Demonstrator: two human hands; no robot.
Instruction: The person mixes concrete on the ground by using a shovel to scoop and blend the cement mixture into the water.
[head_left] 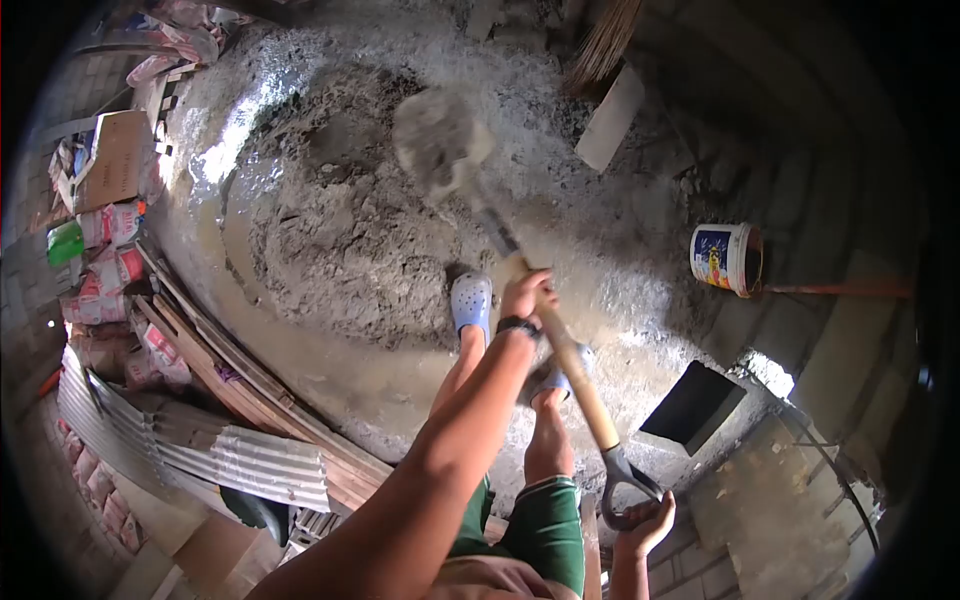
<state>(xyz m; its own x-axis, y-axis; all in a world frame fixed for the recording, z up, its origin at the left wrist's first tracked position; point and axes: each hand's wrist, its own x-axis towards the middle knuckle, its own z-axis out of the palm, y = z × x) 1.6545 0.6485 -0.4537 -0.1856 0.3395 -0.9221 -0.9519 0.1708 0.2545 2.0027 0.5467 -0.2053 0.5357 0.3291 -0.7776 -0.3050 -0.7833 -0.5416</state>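
A shovel [588, 400] with a wooden shaft slants across the view, held in both my hands. My left hand [527, 296] wraps round the shaft near the blade end, a dark band on its wrist. At the other end, my right hand [648, 522] grips the black D-shaped handle. The blade is blurred and carries a load of grey wet mix [437, 138]. It hangs over the upper right side of a grey mound of wet mix [340, 215]. My feet wear light clogs [471, 303]; one stands against the mound's lower edge.
A white bucket [718, 258] lies on its side at right. A black box-like block [693, 405] sits nearer. Long boards [230, 375], corrugated sheets [270, 465] and a cardboard box [115, 158] line the left. A broom [605, 45] is at the top. Water pools around the mound.
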